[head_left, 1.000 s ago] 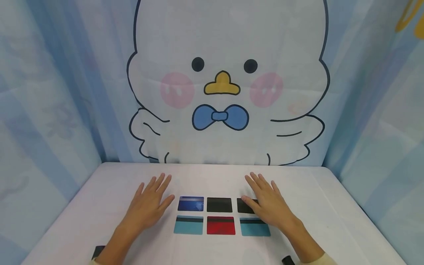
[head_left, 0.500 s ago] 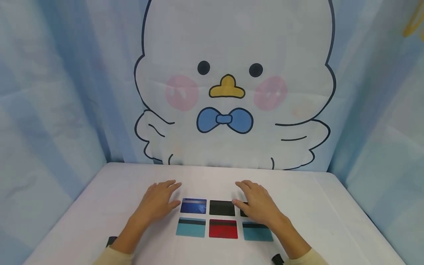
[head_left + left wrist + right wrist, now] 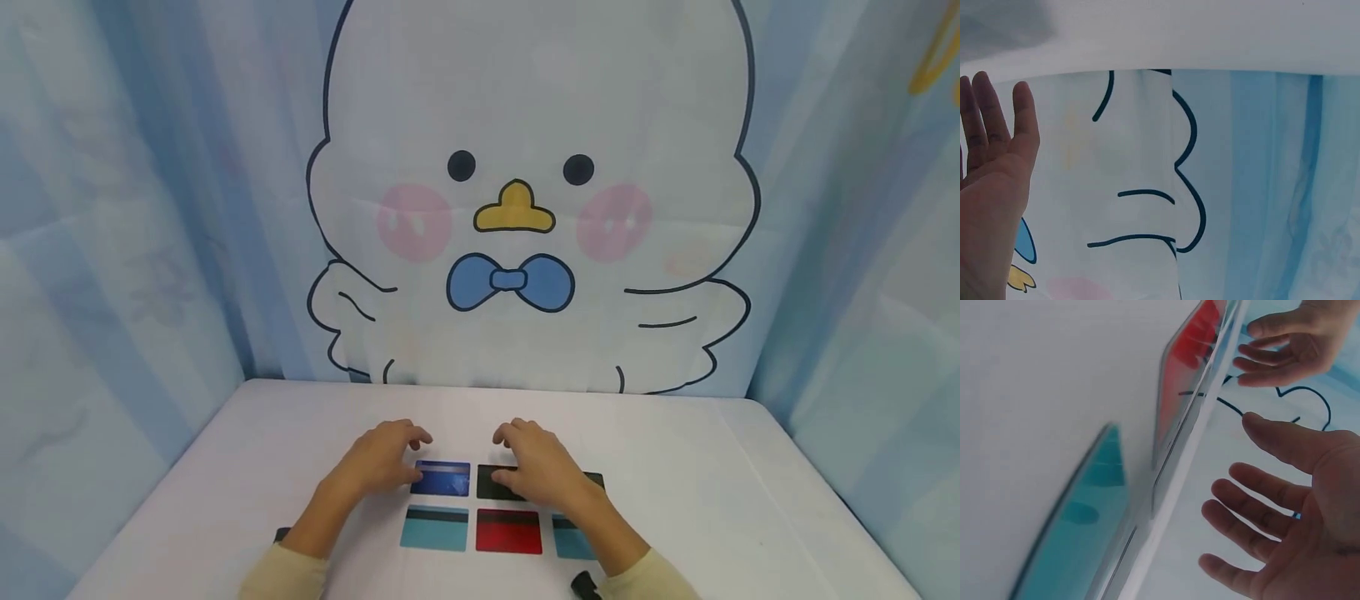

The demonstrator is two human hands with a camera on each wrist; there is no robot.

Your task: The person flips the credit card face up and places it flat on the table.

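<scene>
Black card [image 3: 493, 483], back row centre of the card grid near the table's [image 3: 712, 467] front edge, sits under my right hand [image 3: 536, 467] in the head view. Fingers loosely bent, spread over it, holding nothing that I can see; can't tell if the tips touch. Another black card [image 3: 594, 480] pokes out just right of that hand, w/ a teal card [image 3: 572, 540] in front of it, partly hidden by the wrist. Left hand [image 3: 382, 460] rests at the left edge of the blue card [image 3: 444, 479], fingers relaxed and slightly curved, gripping nothing. Front row also has a teal card [image 3: 435, 528] on the left and a red card [image 3: 508, 532] in the centre. Cartoon duck curtain [image 3: 525, 208] hangs behind the table's far edge.

Left wrist view: only the palm and straight fingers of the left hand [image 3: 994, 181] show at the left edge, hand apart, curtain [image 3: 1210, 187] behind. No cards seen here.

Right wrist view: right hand [image 3: 1291, 531] open, fingers spread and lightly curved, not closed on anything. Red card [image 3: 1188, 369] and a teal card [image 3: 1079, 531] lie on the table [image 3: 1035, 381] just beside it; the black card I can't make out here. Left hand [image 3: 1291, 344] shows at the top right, fingers relaxed.
</scene>
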